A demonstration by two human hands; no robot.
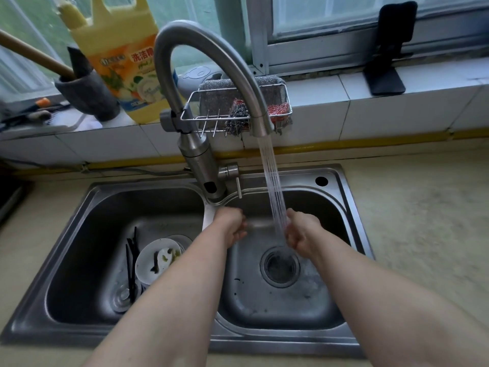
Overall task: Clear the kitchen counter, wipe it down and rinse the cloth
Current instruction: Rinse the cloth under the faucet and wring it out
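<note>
Cloth (260, 223) is hard to pick out from where I stand: I take it to be the pale, blurred band stretched between the two hands, low in the right basin of the sink (341, 181), just under the running water (272, 181).

Over in the left basin a dirty plate (156, 258) and dark chopsticks (131, 260) lie in a heap. A white strip (208, 215) hangs over the divider beside the left wrist; I cannot tell what it is. The left hand (232, 226) has its fingers curled in and looks to be gripping the near end of the band. The stream from the tap (201, 49) falls just beside the right hand (301, 231), which is curled the same way on the other end. The counter (423, 221) to the right looks bare and streaky.

Soaked through, a cloth like this should be limp, heavier than when dry and a bit slick, yet not at all fragile. I would bunch it in both fists rather than pinch its edges, since a thin wet edge can slide out when it is twisted.
</note>
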